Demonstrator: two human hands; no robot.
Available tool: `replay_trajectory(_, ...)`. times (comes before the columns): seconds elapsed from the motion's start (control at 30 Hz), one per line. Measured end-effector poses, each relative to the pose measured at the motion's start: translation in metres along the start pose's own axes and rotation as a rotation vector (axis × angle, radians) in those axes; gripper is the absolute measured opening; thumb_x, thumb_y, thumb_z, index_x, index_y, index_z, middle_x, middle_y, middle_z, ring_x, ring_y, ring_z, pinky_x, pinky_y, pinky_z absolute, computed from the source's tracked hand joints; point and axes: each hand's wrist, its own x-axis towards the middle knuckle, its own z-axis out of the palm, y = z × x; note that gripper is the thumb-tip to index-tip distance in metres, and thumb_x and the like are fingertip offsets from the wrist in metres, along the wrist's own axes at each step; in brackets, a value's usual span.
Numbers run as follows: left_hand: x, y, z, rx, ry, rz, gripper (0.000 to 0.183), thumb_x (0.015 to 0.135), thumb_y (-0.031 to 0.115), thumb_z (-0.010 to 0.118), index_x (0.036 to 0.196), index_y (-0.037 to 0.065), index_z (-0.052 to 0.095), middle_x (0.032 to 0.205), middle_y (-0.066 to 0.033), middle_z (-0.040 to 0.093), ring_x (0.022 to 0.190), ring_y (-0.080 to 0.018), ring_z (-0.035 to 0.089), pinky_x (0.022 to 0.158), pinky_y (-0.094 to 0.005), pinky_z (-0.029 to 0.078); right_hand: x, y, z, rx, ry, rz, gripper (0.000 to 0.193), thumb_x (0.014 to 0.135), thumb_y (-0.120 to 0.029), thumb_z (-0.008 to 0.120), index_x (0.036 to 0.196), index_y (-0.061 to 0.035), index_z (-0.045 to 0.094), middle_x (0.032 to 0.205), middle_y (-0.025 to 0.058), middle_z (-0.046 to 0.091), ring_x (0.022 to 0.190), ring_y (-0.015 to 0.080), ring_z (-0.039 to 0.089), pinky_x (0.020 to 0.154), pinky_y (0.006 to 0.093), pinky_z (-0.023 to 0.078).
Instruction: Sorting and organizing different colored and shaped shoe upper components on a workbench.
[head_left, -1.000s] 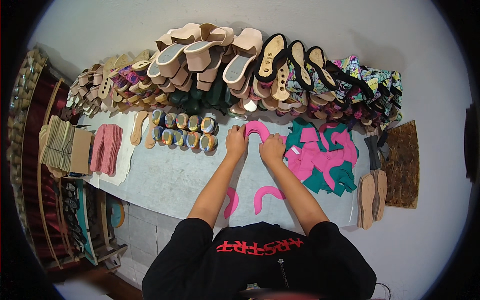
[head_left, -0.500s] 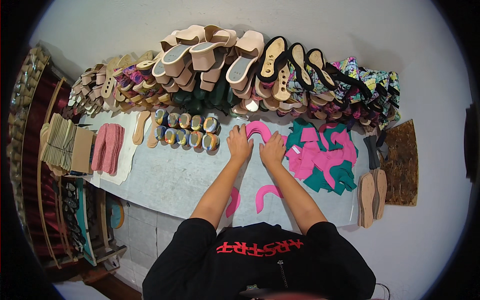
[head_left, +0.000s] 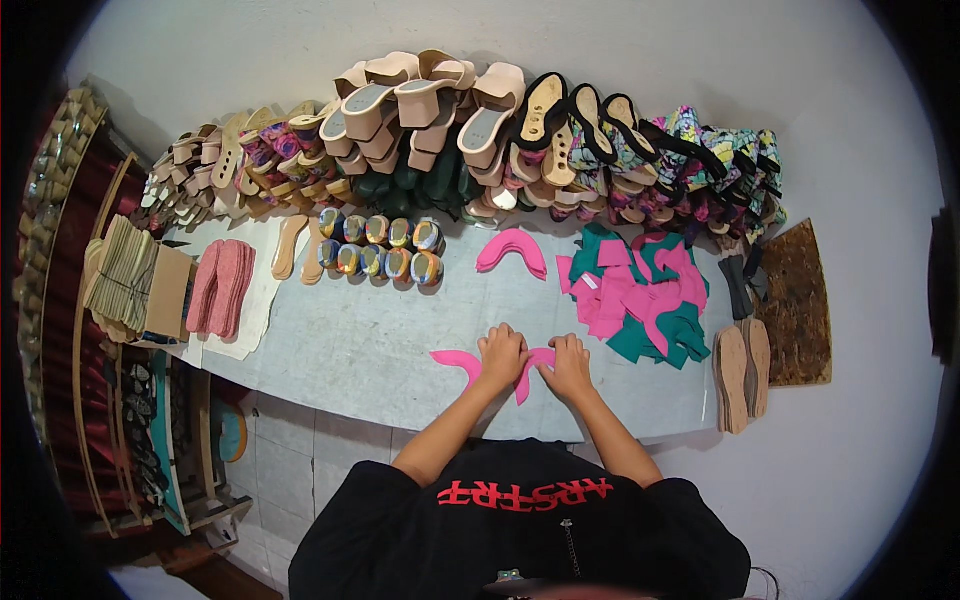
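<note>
Close to the near edge of the table, a pink U-shaped cut piece (head_left: pixel 540 357) lies between my two hands. My left hand (head_left: pixel 502 353) has its fingers bent and closed on the left side of this piece. At the right side, my right hand (head_left: pixel 567 368) pinches the piece between thumb and fingers; the fingertips partly cover it. A second pink curved piece (head_left: pixel 456 360) lies just left of my left hand, partly hidden by it. Farther back, a neat stack of pink U-shaped pieces (head_left: pixel 512 248) rests on the grey table (head_left: pixel 380 330), apart from both hands.
A loose pile of pink and green cutouts (head_left: pixel 640 300) lies to the right. Tan insoles (head_left: pixel 733 375) stand at the right edge. Rolled patterned bundles (head_left: pixel 397 265), red sole shapes (head_left: pixel 220 288) and tied stacks (head_left: pixel 140 280) sit leftward. Sandals (head_left: pixel 485 125) are heaped along the wall.
Both hands have left the pink stack at the back and come nearer, onto a loose curved piece. The stack now sits alone, and the nearer loose pieces have shifted.
</note>
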Motion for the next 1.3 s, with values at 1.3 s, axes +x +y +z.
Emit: replay_trajectory(1.3, 0.154, -0.063, -0.036, -0.6, 0.359, -0.263, 0.025, 0.07, 0.013, 0.065, 0.093, 0.002, 0.06, 0.074, -0.0089, 0.062, 0.068, -0.0146, 0.058, 0.062, -0.0282, 0.046, 0.202, 0.014, 0.017, 0.437, 0.271, 0.24, 0.018, 0.066, -0.005, 0.058, 0.084, -0.0019, 0.056, 0.071, 0.0137, 0.059, 0.071, 0.0276, 0.058, 0.065, 0.0377, 0.046)
